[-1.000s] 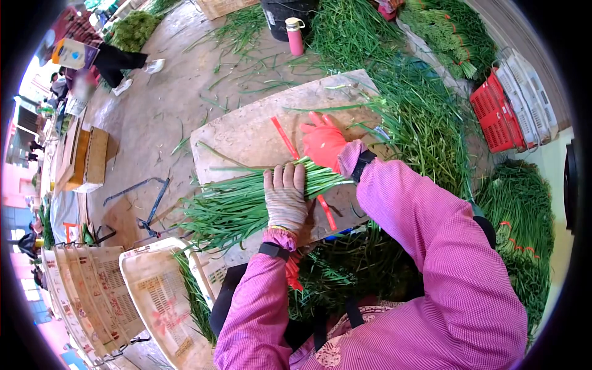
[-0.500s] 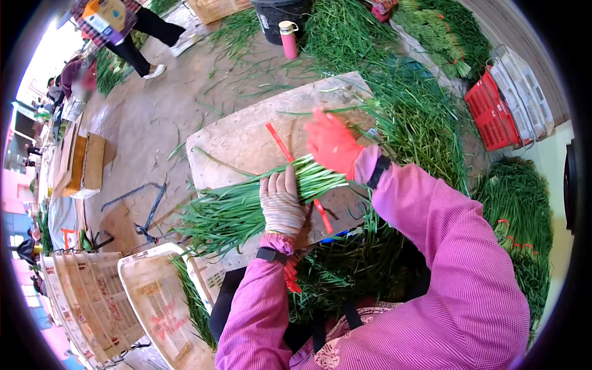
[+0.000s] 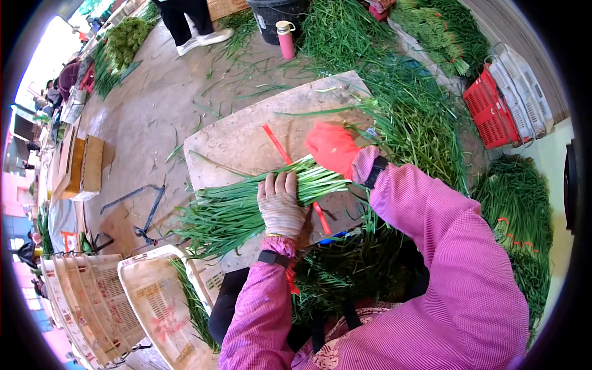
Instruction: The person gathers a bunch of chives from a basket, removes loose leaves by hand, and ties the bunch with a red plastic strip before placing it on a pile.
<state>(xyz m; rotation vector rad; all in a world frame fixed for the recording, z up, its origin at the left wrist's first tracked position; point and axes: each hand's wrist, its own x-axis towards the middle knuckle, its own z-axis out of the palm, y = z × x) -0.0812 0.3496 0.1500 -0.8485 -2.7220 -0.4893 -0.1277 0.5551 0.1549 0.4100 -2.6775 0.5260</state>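
Note:
A bunch of garlic chives [image 3: 231,206] lies across a worn board [image 3: 216,145], leaves to the left and pale stem ends to the right. My left hand [image 3: 280,206], in a striped, dirty glove, presses down over the bunch with its fingers curled across the stems. Beneath the bunch runs a red tie strip [image 3: 276,143], sticking out above and below it. My right hand [image 3: 333,150], in an orange-red glove, is closed at the upper side of the stem ends. Anything inside its fingers is hidden.
Loose chives [image 3: 419,117] are heaped right of the board. Tied bundles [image 3: 515,209] and a red crate [image 3: 490,108] stand along the wall. A white basket [image 3: 163,302] is at lower left. Beyond the board are a pink bottle [image 3: 286,42], a black bucket [image 3: 277,18] and a standing person's legs [image 3: 191,21].
My right hand has gone from spread, blurred fingers to a closed shape, slightly lower. My left hand stays on the chives. The person in the background has moved right.

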